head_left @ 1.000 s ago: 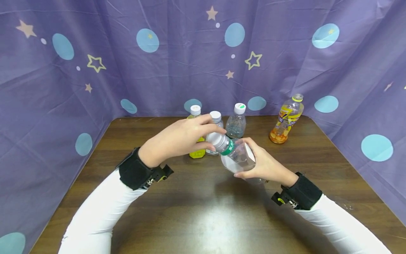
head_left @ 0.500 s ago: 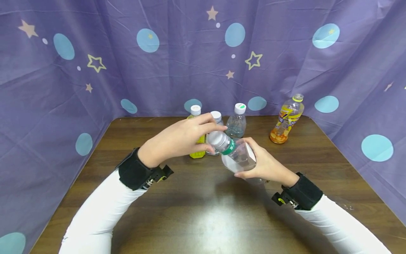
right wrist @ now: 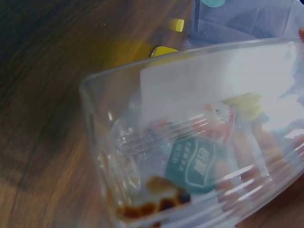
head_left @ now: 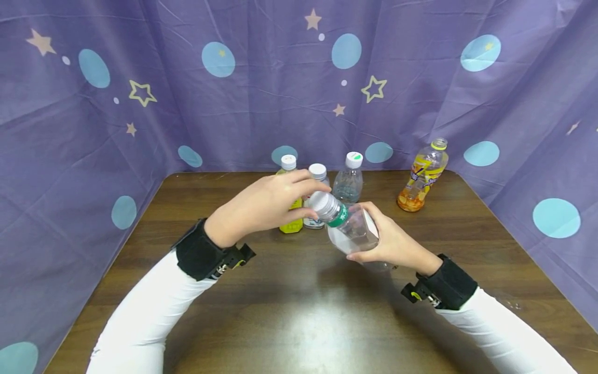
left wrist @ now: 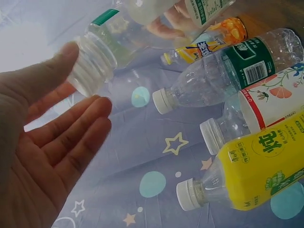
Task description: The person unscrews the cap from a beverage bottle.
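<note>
A clear, square-sided plastic bottle [head_left: 351, 231] with a green neck band is tilted above the table, its mouth end pointing up and left. My right hand [head_left: 390, 239] grips its body from the right. At the other end, my left hand [head_left: 268, 205] has thumb and index finger around the pale screw cap [head_left: 320, 201], while the other fingers extend loosely in the left wrist view. That view shows the ridged cap [left wrist: 92, 66] beside the thumb. Brown residue [right wrist: 164, 202] lies at the bottle's bottom in the right wrist view.
Behind the hands stand a yellow-labelled bottle [head_left: 291, 227], a white-capped bottle [head_left: 314, 223] and a clear bottle [head_left: 348, 185]. An uncapped bottle with orange-brown contents [head_left: 416, 184] stands at the back right of the wooden table [head_left: 261, 311]. A purple curtain [head_left: 271, 119] hangs behind.
The left thumb and index finger have shifted slightly around the cap. The bottle and right hand have edged marginally right; the standing bottles stay put.
</note>
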### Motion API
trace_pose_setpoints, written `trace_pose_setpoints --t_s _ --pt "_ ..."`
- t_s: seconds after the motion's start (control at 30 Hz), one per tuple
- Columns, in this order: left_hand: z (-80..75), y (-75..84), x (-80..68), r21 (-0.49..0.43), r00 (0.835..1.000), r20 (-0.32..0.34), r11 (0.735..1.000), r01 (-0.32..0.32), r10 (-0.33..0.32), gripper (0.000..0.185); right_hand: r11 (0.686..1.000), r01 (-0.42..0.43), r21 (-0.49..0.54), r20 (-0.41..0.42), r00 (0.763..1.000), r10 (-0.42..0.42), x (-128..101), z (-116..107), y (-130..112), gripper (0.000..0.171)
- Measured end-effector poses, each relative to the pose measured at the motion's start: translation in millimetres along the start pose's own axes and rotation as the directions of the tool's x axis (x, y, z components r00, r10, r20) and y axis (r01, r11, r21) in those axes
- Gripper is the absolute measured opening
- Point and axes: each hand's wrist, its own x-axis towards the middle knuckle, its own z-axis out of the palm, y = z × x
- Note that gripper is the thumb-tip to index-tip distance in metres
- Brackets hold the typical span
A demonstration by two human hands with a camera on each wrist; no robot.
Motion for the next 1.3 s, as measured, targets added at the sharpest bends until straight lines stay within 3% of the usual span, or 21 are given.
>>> trace_pose_setpoints --t_s 0.1,0.3,0.5,0.63,0.97,1.13,1.3 --pt "0.9 0.7 0.3 0.012 1.000 0.011 1.000 0.025 -0.025 0.042 1.000 0.004 -0.027 -0.003 1.000 -0.004 -0.1 0.7 0.6 0.092" --pt "-0.5 0.3 1.4 0.001 0.999 0.039 1.000 0.013 -0.013 0.051 1.000 -0.005 -0.026 -0.001 1.000 0.005 0.1 1.1 1.6 0.092" --pt "-2.8 -2.4 -0.3 -0.041 0.997 0.010 0.996 -0.078 0.079 0.057 0.999 -0.005 -0.036 0.003 1.000 0.005 0.1 0.5 2.0 0.091" --pt "-2.3 -3.4 -0.5 -0.004 0.993 -0.026 0.994 -0.111 0.111 0.050 1.000 -0.008 -0.024 0.002 1.000 0.008 0.9 -0.6 -0.2 0.091" --pt "-1.5 -3.2 -0.4 0.052 0.998 -0.005 0.997 -0.064 0.065 0.044 1.000 0.001 -0.010 0.006 1.000 -0.001 2.1 -0.7 3.1 0.089" --pt "-2.5 -3.2 -0.3 0.032 0.999 0.035 0.999 -0.002 0.001 0.045 1.000 0.006 -0.010 0.005 1.000 -0.006 1.9 -1.3 4.7 0.089" --pt "-1.8 -2.7 0.8 -0.020 0.999 0.048 1.000 0.008 -0.007 0.047 1.000 0.001 0.001 0.009 1.000 -0.001 1.0 -1.1 3.1 0.089"
